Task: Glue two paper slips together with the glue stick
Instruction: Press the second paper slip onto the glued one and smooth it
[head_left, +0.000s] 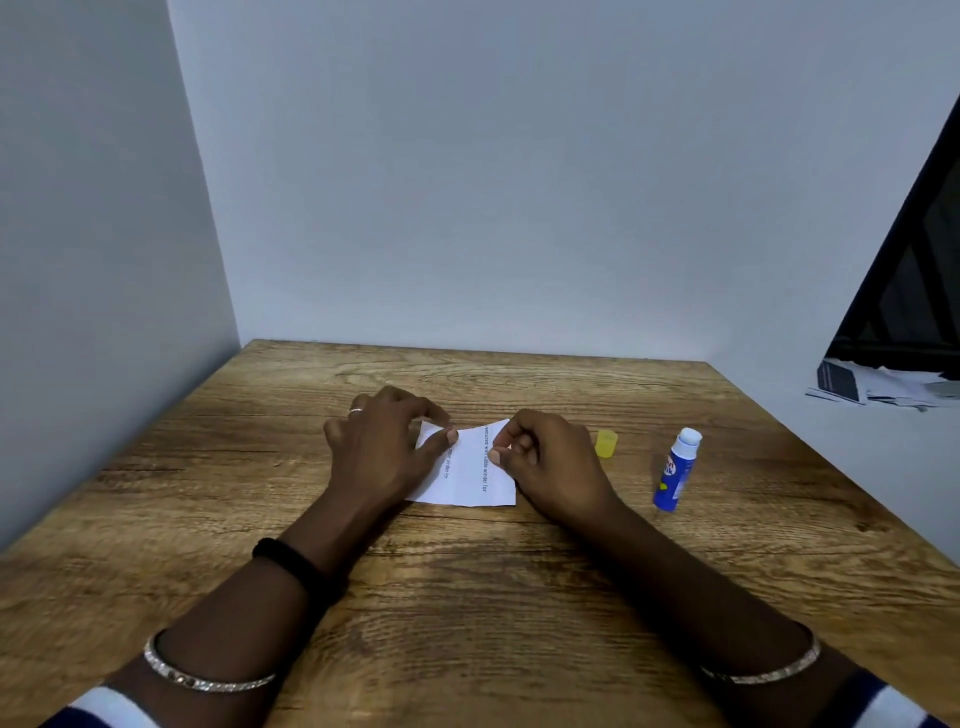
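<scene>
Centrally, the paper slips (470, 478) lie flat and overlapped, white with lines of printed text running along them, and both hands are on them. The left hand (379, 441) covers their left side, its thumb laid across the sheet and its bent forefinger closing on the far left corner, so that corner is pinched. The right hand (556, 462) sits at their right edge with fingers curled, thumb and forefinger tips nipping the paper near its upper right part.

Just right of the slips, beyond the right hand, a yellow cap (607, 443) stands on its own. Further right of the slips the blue glue stick (675, 473) stands upright, uncapped, its white tip showing, apart from the cap.

The left hand wears a ring (356, 411), and a black band (288, 558) circles that wrist.

Under the slips is a wooden table (467, 597) with strong grain. Pale grey walls (519, 182) rise behind and to the left of it. Far to the right of the slips a dark panel (914, 270) leans above scattered papers (883, 389).
</scene>
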